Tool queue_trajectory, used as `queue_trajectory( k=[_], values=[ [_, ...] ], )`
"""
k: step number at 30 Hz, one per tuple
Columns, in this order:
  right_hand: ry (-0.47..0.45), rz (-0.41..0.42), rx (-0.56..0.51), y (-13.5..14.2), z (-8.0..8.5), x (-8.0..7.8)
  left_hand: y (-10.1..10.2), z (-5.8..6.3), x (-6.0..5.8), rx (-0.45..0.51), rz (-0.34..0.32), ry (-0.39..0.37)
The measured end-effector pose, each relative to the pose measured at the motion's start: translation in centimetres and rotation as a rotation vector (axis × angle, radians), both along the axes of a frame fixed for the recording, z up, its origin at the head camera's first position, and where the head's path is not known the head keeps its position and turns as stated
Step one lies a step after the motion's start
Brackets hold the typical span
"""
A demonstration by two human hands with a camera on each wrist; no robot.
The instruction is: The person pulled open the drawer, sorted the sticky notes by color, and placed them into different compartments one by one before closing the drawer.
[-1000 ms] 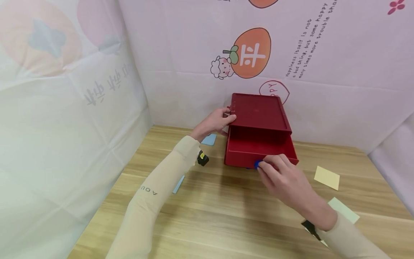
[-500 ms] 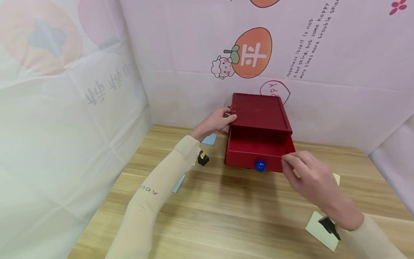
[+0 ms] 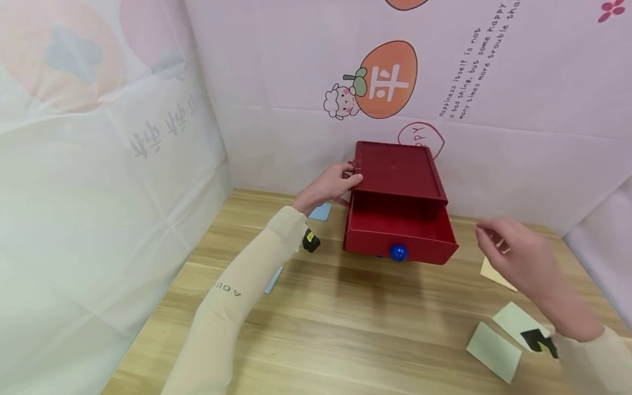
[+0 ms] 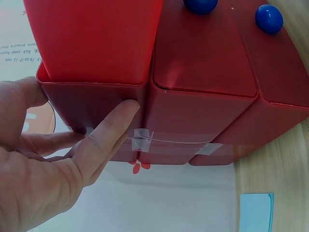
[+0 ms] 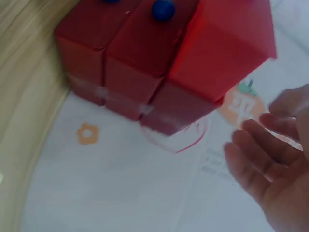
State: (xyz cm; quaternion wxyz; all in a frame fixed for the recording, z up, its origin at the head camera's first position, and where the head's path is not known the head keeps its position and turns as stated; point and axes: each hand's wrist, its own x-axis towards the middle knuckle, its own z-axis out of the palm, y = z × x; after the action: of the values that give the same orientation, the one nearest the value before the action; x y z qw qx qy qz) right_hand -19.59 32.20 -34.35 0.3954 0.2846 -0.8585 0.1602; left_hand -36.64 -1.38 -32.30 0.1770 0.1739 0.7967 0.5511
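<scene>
Though with a jutting drawer (image 3: 375,242) between, left hand (image 3: 332,184) clasped on red cabinet (image 3: 397,170), right hand (image 3: 520,255) slack near yellow note (image 3: 495,275).

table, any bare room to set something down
Free: the table in front of the open drawer, between the left sleeve and green papers; also left of that sleeve. Crowded: the right side, with those papers, the yellow paper and the right hand.

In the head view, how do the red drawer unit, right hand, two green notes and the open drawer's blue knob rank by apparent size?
1. Red drawer unit
2. Right hand
3. Nearer green note and farther green note: look alike, farther one partly hidden, so unranked
4. Blue knob
</scene>
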Motion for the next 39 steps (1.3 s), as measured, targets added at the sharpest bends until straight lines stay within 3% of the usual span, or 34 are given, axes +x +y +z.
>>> queue_trajectory(
  k=[8, 12, 21, 26, 34, 39],
  values=[
    [-0.423, -0.151, 0.16, 4.4, -1.5, -1.0, 0.1, -0.1, -0.1, -0.014, 0.0, 0.009],
    [-0.588, -0.18, 0.237, 6.2, -2.6, -1.5, 0.1, -0.2, -0.2, -0.002, -0.001, 0.006],
    [-0.827, -0.184, 0.353, 9.4, -5.3, -1.9, 0.1, -0.2, -0.2, -0.02, 0.003, 0.009],
    [-0.96, -0.191, 0.335, 11.1, -6.6, -1.3, 0.1, 0.0, -0.3, -0.038, 0.005, 0.016],
    [-1.101, -0.054, 0.351, 12.7, -7.9, -0.7, 0.1, 0.0, -0.3, -0.057, 0.006, 0.009],
    [-1.233, -0.086, 0.29, 12.9, -8.5, -0.5, -0.1, 0.1, -0.2, -0.067, 0.006, 0.024]
  ],
)
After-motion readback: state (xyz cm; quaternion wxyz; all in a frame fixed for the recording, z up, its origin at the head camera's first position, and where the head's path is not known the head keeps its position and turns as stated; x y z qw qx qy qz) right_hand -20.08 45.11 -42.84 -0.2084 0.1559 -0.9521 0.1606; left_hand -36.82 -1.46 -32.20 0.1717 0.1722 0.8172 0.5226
